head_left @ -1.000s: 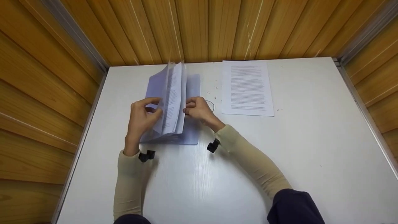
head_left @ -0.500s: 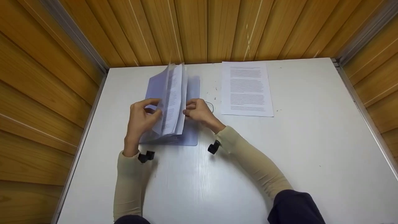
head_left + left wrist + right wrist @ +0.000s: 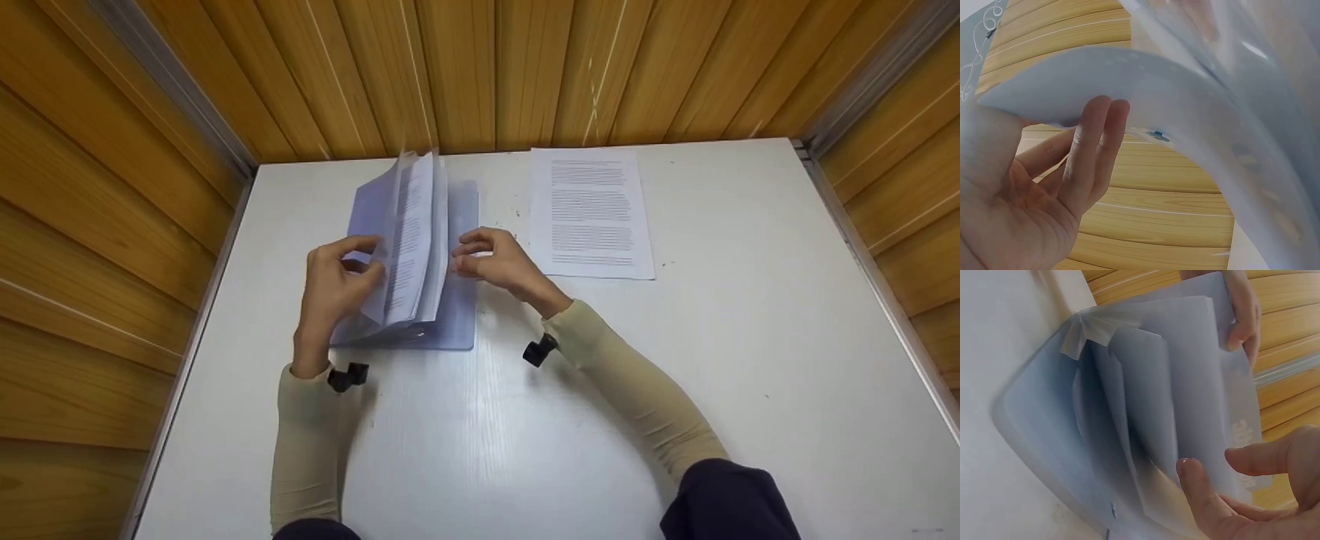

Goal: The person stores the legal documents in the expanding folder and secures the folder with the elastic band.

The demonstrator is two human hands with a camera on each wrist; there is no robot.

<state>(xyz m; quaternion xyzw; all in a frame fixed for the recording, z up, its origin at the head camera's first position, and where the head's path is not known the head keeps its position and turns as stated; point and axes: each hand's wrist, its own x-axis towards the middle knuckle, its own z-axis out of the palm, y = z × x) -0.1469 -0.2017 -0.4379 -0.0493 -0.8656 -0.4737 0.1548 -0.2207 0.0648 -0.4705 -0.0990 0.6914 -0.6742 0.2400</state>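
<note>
A bluish translucent display-book folder (image 3: 456, 319) lies spread on the left part of the table, its clear plastic sleeves standing up in a fan. Printed pages (image 3: 409, 247) show through the sleeves. My left hand (image 3: 330, 281) pinches a raised clear sleeve (image 3: 1179, 107) by its left side; the thumb is mostly hidden behind the sheet in the left wrist view. At the right side of the fan is my right hand (image 3: 506, 262), thumb and fingers parted, with a fingertip (image 3: 1188, 467) right at the sleeve edges.
A sheet of printed paper (image 3: 592, 214) lies flat at the back of the white table (image 3: 480, 427), right of the folder. Wood-patterned walls (image 3: 525, 67) stand along the back and both sides. Small dark specks dot the tabletop between folder and paper.
My right hand has let go of the sleeve edges, parted its thumb and fingers and shifted slightly right. My left hand keeps its pinch in nearly the same place.
</note>
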